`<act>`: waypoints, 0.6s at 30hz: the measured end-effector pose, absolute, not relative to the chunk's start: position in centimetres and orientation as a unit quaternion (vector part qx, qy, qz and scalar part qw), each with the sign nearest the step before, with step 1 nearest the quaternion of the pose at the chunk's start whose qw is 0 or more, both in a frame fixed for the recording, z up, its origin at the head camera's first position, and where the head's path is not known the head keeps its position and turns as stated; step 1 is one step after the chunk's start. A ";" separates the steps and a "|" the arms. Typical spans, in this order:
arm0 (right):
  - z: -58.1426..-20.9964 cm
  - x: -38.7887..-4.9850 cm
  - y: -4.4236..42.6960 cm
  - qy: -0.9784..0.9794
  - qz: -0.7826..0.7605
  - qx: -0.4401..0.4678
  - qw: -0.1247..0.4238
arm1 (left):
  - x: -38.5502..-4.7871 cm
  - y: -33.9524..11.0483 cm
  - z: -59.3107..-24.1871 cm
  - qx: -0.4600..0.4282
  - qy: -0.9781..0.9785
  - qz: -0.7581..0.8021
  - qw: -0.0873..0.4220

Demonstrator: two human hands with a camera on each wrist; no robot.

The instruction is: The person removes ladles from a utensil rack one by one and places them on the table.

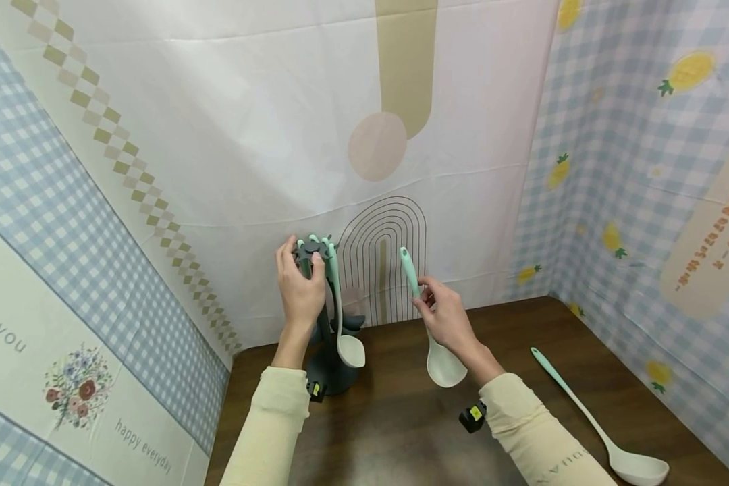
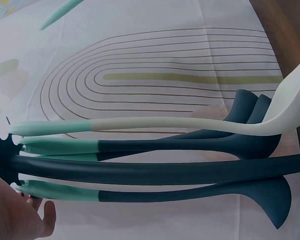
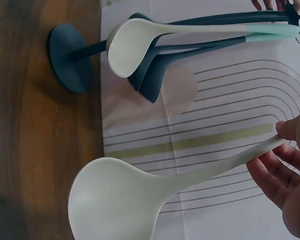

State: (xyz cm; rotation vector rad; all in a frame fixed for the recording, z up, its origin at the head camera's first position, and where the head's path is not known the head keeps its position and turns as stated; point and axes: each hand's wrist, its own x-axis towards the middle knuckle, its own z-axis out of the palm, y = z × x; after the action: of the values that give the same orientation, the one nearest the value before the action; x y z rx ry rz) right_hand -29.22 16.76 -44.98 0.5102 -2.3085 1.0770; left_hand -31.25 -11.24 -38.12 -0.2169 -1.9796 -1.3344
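Note:
My left hand (image 1: 302, 290) grips the top of a dark utensil stand (image 1: 335, 378), fingers and thumb around its hooked head. From that head hangs a white ladle (image 1: 351, 352) with a mint-green handle. Several dark-headed utensils hang there too; one dark utensil (image 2: 270, 195) shows below the pole in the left wrist view. To the right of the stand, my right hand (image 1: 449, 316) pinches a second white ladle (image 1: 445, 366) by its shaft. That ladle is held in the air, bowl down and handle end up. In the right wrist view its round bowl (image 3: 115, 200) looks whole and bare.
Another white ladle (image 1: 638, 467) with a mint handle lies on the brown wooden table (image 1: 395, 432) at the right. A printed cloth (image 1: 267, 135) hangs behind the table, and checked cloth (image 1: 619, 182) covers the right side. Each wrist carries a small black camera (image 1: 473, 416).

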 end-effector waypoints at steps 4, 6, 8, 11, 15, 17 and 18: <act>-45.3 -29.1 17.5 -0.862 0.382 0.188 0.275 | -31.2 -11.2 -38.1 -0.084 -0.771 -0.516 0.362; -45.4 -29.1 17.8 -0.866 0.376 0.184 0.273 | -31.3 -11.2 -38.1 -0.084 -0.771 -0.517 0.362; -45.5 -29.1 18.2 -0.868 0.375 0.179 0.273 | -31.3 -11.2 -38.0 -0.085 -0.772 -0.517 0.361; -45.7 -29.1 18.8 -0.872 0.368 0.173 0.272 | -31.3 -11.3 -38.0 -0.084 -0.772 -0.517 0.360; -46.3 -29.0 19.7 -0.877 0.353 0.171 0.279 | -31.4 -11.3 -38.1 -0.081 -0.772 -0.517 0.360; -46.7 -29.0 20.2 -0.879 0.346 0.170 0.282 | -31.4 -11.3 -38.2 -0.081 -0.771 -0.519 0.360; -47.0 -29.0 20.4 -0.879 0.344 0.168 0.282 | -31.4 -11.3 -38.2 -0.081 -0.771 -0.520 0.359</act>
State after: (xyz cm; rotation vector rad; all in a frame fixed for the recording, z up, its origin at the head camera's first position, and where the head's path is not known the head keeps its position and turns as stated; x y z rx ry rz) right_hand -29.03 20.38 -46.95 0.4513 -2.3556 0.9219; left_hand -31.44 -11.34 -38.19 -0.2100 -1.9875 -1.3404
